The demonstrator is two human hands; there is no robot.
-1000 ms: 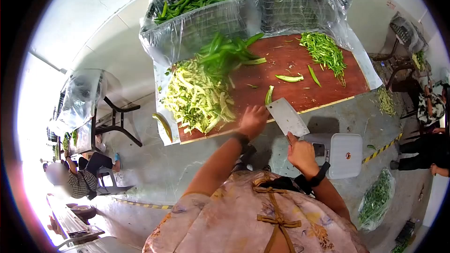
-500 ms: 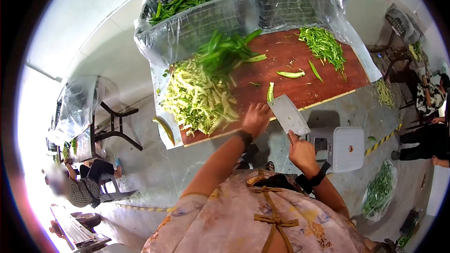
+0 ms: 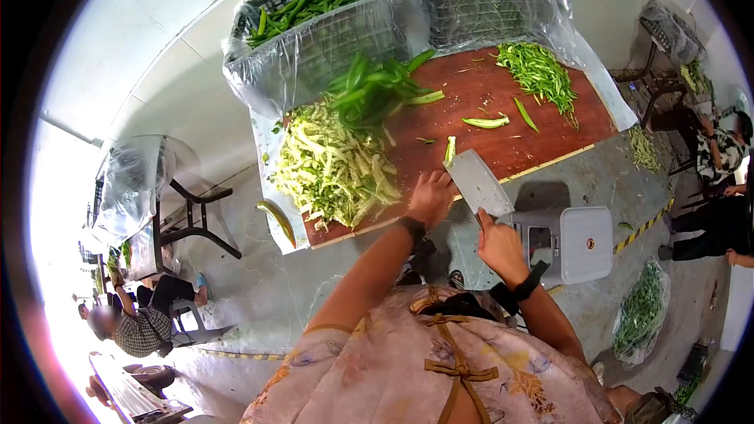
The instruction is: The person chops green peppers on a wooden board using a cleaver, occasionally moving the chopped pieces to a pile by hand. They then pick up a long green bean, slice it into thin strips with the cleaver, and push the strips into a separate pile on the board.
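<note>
My right hand [image 3: 503, 250] is wrapped round the handle of a cleaver [image 3: 481, 182]. Its broad blade lies over the near edge of the reddish-brown board [image 3: 542, 153]. Left of the blade, my left hand [image 3: 431, 199] is closed with bent fingers on the board. A slit green pepper [image 3: 450, 151] sticks out past these fingertips, beside the blade's corner. Beyond it lie a pale cut pepper piece [image 3: 486, 122] and a green strip [image 3: 526, 115]. A heap of pale pepper cores [image 3: 334, 165] is on the left, with whole green peppers [image 3: 369, 86] behind it.
Shredded green pepper [image 3: 540, 78] is piled at the board's far right. Two plastic-lined crates stand behind: one with peppers [image 3: 318, 4], the other [image 3: 499, 12] beside it. A grey-white stool [image 3: 585, 243] is below right. Other people [image 3: 145, 326] work at the left and right edges.
The view has shifted slightly. My right hand has moved a little up and left on the cleaver side, and the blade has tilted slightly. My left hand stays by the slit pepper.
</note>
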